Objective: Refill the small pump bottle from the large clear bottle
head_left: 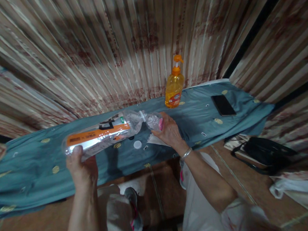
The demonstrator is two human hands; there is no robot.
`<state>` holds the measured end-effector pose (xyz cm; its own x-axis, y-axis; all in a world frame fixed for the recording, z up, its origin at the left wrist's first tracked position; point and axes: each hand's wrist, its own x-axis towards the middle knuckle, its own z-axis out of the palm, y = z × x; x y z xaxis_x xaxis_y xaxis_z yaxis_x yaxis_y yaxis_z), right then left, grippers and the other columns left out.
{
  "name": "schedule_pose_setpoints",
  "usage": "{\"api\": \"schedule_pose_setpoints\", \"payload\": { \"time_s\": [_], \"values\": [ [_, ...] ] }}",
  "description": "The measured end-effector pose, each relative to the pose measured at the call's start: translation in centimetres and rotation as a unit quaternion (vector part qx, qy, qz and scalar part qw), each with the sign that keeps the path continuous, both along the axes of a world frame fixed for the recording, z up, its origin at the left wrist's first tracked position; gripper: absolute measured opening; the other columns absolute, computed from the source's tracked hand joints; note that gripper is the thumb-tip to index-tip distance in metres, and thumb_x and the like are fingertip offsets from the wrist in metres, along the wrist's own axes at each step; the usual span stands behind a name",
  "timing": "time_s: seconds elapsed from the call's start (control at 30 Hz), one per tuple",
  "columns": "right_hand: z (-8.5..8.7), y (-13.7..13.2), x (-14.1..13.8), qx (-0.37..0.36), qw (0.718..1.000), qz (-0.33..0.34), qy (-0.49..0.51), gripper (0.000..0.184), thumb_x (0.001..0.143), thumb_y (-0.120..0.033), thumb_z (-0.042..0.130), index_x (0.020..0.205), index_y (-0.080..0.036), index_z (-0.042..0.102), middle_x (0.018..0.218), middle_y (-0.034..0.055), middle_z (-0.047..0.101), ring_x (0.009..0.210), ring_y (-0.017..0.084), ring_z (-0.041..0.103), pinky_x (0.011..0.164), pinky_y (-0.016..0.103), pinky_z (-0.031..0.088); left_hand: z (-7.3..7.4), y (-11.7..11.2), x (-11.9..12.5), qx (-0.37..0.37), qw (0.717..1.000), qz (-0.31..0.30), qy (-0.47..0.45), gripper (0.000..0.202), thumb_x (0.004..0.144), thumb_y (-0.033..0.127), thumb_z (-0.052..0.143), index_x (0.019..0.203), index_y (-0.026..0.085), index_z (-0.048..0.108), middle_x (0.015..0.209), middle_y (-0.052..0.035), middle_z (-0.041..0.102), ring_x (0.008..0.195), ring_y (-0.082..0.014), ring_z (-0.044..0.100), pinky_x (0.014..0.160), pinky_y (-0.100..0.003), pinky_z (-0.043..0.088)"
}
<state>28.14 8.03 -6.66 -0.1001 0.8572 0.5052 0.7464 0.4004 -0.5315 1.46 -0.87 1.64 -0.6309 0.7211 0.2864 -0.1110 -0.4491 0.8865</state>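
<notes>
My left hand (82,166) is closed round the base end of a large clear plastic bottle (101,133) with an orange and silver label. The bottle lies tilted in the air, its neck pointing right. My right hand (169,130) grips a small clear bottle (153,122) with a pink part at its base end. The two bottle mouths meet, or nearly so; I cannot tell if they touch. Below them, a white cap (137,144) rests on the teal cloth (193,122). Partly behind my right hand lies a white paper or tissue (156,140).
An orange pump bottle (174,86) stands at the back of the cloth-covered table. To its right lies a black phone (223,105). A pleated curtain (136,41) hangs behind. On the right, below the table, is a black bag (266,152).
</notes>
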Motion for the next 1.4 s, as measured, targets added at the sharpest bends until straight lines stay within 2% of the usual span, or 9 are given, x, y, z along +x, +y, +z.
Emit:
{"api": "schedule_pose_setpoints", "payload": {
  "time_s": [0.27,0.47,0.83,1.1,1.4],
  "values": [
    [0.13,-0.09,0.06,-0.007,1.000,-0.002,0.002,0.072,0.080,-0.036,0.084,0.139,-0.013,0.049,0.127,0.0204,0.071,0.120,0.036,0.070,0.104,0.050,0.058,-0.14,0.06,-0.11,-0.004,1.000,0.007,-0.015,0.050,0.054,0.048,0.091,0.094,0.024,0.075,0.098,-0.0024,0.078,0.120,-0.0302,0.069,0.111,-0.045,0.053],
    [0.44,-0.22,-0.05,-0.017,1.000,-0.004,-0.006,0.074,0.080,-0.033,0.086,0.140,-0.010,0.048,0.126,0.0212,0.071,0.121,0.036,0.069,0.104,0.051,0.057,-0.07,0.02,-0.09,-0.013,1.000,0.013,-0.012,0.046,0.054,0.048,0.090,0.090,0.023,0.075,0.099,-0.0035,0.077,0.120,-0.0310,0.069,0.110,-0.046,0.053],
    [0.10,-0.09,0.05,-0.005,1.000,-0.002,-0.003,0.072,0.082,-0.037,0.084,0.140,-0.013,0.048,0.126,0.0214,0.071,0.121,0.037,0.069,0.104,0.052,0.058,0.29,-0.07,0.20,-0.011,1.000,0.001,0.012,0.054,0.056,0.050,0.089,0.102,0.024,0.075,0.103,-0.0048,0.078,0.116,-0.0323,0.071,0.106,-0.049,0.055],
    [0.26,-0.14,-0.06,-0.004,1.000,-0.008,-0.004,0.074,0.077,-0.032,0.087,0.137,-0.010,0.049,0.124,0.0219,0.072,0.117,0.038,0.070,0.102,0.054,0.059,0.18,-0.02,0.24,-0.011,1.000,0.007,-0.005,0.051,0.055,0.049,0.090,0.098,0.024,0.076,0.103,-0.0045,0.079,0.121,-0.0330,0.070,0.111,-0.050,0.053],
    [0.17,-0.10,-0.03,0.001,1.000,-0.009,0.000,0.074,0.078,-0.032,0.086,0.138,-0.011,0.049,0.124,0.0210,0.072,0.116,0.037,0.071,0.103,0.052,0.059,0.12,0.01,0.10,-0.011,1.000,-0.002,0.000,0.052,0.055,0.049,0.090,0.099,0.025,0.075,0.102,-0.0038,0.078,0.118,-0.0322,0.071,0.107,-0.048,0.055]
  ]
}}
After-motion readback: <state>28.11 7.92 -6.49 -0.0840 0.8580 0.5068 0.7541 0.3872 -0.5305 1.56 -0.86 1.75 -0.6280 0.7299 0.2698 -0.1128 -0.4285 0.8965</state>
